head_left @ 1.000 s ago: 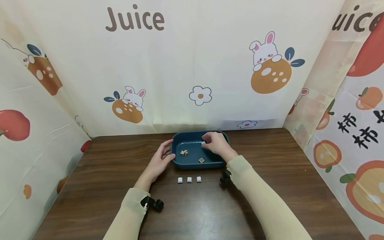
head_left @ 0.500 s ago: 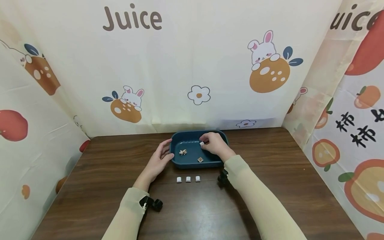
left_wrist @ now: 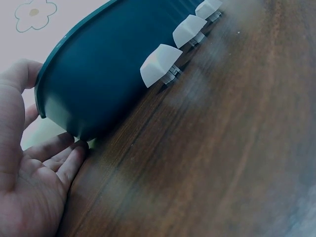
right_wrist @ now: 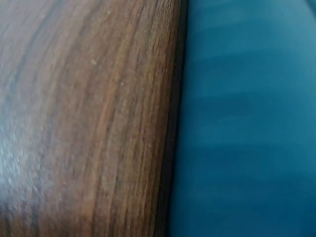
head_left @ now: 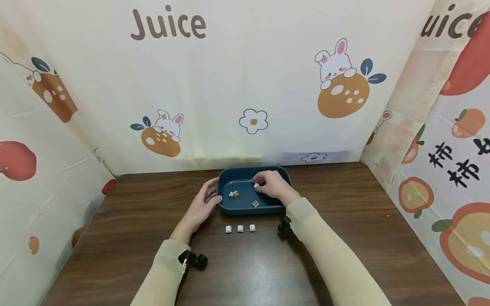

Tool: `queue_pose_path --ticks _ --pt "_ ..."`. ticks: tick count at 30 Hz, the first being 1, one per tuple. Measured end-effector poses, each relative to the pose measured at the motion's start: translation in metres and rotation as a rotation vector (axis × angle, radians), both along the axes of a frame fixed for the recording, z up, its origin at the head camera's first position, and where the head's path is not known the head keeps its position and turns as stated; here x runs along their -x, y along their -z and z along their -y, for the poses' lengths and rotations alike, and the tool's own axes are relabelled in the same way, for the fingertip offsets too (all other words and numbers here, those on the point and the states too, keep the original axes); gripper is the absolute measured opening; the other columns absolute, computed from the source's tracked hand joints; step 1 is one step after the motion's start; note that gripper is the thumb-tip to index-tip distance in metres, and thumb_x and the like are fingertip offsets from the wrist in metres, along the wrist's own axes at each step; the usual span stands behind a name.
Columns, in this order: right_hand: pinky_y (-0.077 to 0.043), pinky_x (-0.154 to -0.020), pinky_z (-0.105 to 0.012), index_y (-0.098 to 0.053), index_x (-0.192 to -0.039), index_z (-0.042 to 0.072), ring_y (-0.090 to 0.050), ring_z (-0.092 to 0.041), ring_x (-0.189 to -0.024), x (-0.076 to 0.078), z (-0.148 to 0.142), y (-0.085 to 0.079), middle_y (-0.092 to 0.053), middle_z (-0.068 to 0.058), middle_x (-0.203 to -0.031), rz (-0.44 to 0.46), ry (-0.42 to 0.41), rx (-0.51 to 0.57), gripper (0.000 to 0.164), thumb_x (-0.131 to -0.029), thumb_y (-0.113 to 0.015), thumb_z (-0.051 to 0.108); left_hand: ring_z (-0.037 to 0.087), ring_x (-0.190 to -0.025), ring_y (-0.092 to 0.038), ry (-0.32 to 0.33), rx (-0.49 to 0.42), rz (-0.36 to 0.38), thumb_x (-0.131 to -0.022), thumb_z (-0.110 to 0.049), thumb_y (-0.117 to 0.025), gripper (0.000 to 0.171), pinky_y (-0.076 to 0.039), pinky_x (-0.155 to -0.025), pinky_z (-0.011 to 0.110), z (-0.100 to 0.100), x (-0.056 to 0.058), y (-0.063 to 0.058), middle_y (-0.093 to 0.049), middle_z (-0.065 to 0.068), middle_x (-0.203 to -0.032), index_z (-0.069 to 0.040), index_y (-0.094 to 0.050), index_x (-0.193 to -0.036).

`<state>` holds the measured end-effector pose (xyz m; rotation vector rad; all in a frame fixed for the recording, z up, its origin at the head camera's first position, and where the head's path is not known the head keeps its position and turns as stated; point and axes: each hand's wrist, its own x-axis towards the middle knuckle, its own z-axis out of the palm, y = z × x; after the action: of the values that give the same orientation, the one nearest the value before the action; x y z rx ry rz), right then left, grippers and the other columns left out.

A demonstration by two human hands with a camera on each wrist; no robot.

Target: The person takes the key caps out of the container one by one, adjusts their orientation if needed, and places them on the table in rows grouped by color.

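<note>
In the head view, a dark teal tray stands at the back of the table. My right hand reaches over its right side and pinches a small white keycap between thumb and fingertips. My left hand is at the tray's left end, fingers extended and touching its rim and side. In front of the tray, three white keycaps stand in a row; the left wrist view shows a clear stem under the nearest keycap. The right wrist view shows only tray wall and table, the hand hidden.
Inside the tray lie a small cluster of tan pieces on the left and a single brown-and-tan square piece near the front. The brown wooden table meets a printed curtain right behind the tray.
The pinched keycap, mostly covered by my fingers earlier, now shows more and sits slightly lower at the fingertips. The left hand stays at the tray's end. The head view has shifted slightly.
</note>
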<state>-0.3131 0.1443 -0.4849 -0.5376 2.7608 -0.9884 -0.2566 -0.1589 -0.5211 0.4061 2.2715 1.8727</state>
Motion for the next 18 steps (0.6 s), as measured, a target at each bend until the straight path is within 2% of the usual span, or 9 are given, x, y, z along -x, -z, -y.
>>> queue_pose_path --ticks 12,18 --pt "-0.061 -0.097 -0.044 -0.077 -0.131 0.009 -0.071 -0.024 -0.112 0.0030 -0.0028 -0.0003 -0.075 -0.008 -0.123 0.007 -0.017 0.060 0.028 -0.103 -0.076 0.010 0.038 -0.155 -0.045 -0.002 -0.002 0.003 -0.113 -0.012 -0.059 0.063 -0.036 -0.126 0.059 -0.0013 -0.0008 -0.0018 -0.044 0.017 -0.170 -0.028 -0.036 -0.169" --pt "-0.061 -0.098 -0.044 -0.076 -0.125 0.005 -0.072 -0.022 -0.106 0.0020 -0.0026 -0.0004 -0.075 -0.007 -0.115 0.010 0.002 0.090 0.025 -0.100 -0.080 0.010 0.037 -0.155 -0.045 0.001 -0.005 0.005 -0.113 -0.014 -0.060 0.063 -0.036 -0.126 0.058 -0.0002 0.0002 -0.0015 -0.044 0.016 -0.170 -0.029 -0.036 -0.169"
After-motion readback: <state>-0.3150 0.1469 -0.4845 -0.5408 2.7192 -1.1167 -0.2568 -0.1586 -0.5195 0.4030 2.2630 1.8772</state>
